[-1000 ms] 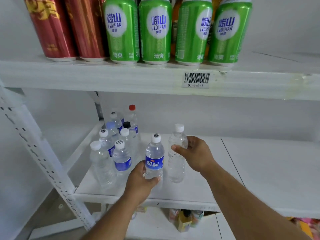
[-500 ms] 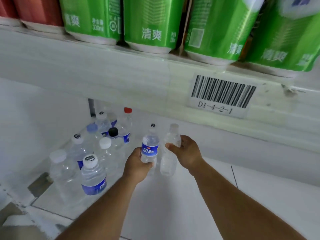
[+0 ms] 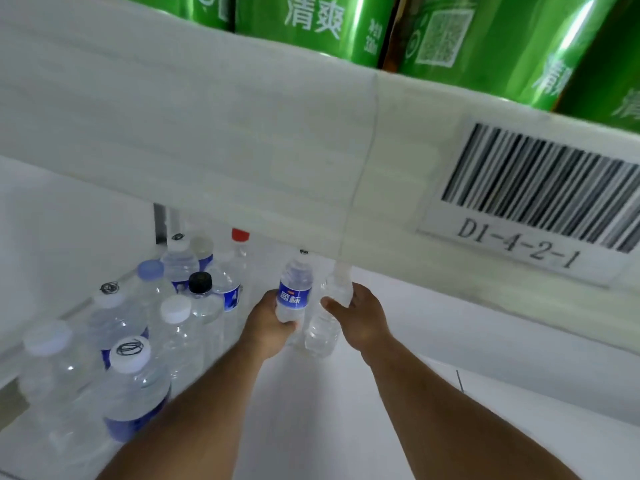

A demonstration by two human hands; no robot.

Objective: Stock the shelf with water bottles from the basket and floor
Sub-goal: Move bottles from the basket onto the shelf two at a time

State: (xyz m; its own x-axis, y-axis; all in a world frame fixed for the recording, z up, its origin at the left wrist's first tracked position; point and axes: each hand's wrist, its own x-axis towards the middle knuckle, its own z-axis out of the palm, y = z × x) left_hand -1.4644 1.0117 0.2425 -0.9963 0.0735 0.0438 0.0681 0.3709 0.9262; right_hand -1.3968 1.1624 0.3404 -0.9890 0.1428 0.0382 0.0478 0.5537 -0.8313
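My left hand (image 3: 268,325) grips a water bottle with a blue label (image 3: 294,292), held upright deep on the white shelf (image 3: 485,341). Right beside it, my right hand (image 3: 356,318) grips a clear unlabelled water bottle (image 3: 323,329), whose cap is hidden behind the upper shelf's edge. The two bottles stand close together, nearly touching. To their left stands a cluster of several water bottles (image 3: 180,306) with white, blue, black and red caps.
The upper shelf's front edge (image 3: 242,140) hangs close over the view, with a barcode label (image 3: 540,199) reading D1-4-2-1. Green cans (image 3: 467,32) stand on it. Bare white shelf surface lies right of my hands.
The view has moved closer and lower under the upper shelf. Both hands have carried their bottles further back on the shelf, beside the cluster.
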